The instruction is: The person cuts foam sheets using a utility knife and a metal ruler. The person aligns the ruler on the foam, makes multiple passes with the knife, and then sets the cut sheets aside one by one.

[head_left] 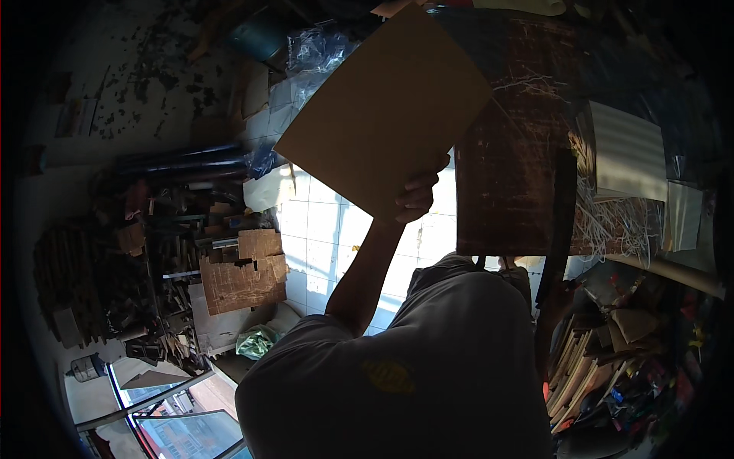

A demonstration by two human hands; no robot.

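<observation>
A flat brown rectangular board (pixel 386 107) is held up in front of me, tilted so that one corner points toward me. My left hand (pixel 417 197) grips it near its lower corner, with the fingers wrapped over the edge. At my right side, in deep shadow, a brown shape that may be my right hand (pixel 563 294) lies by the lower end of a long dark strip (pixel 563 214). Its fingers do not show clearly, so I cannot tell whether it holds the strip.
A worn reddish-brown table (pixel 505 183) stands ahead to the right, with tangled pale strings (pixel 612 218) and a white panel (pixel 627 149) beyond. Scrap wood (pixel 164 283) is heaped at left. Wooden pieces (pixel 585 367) crowd the right. Sunlit white tiles (pixel 321 229) lie below the board.
</observation>
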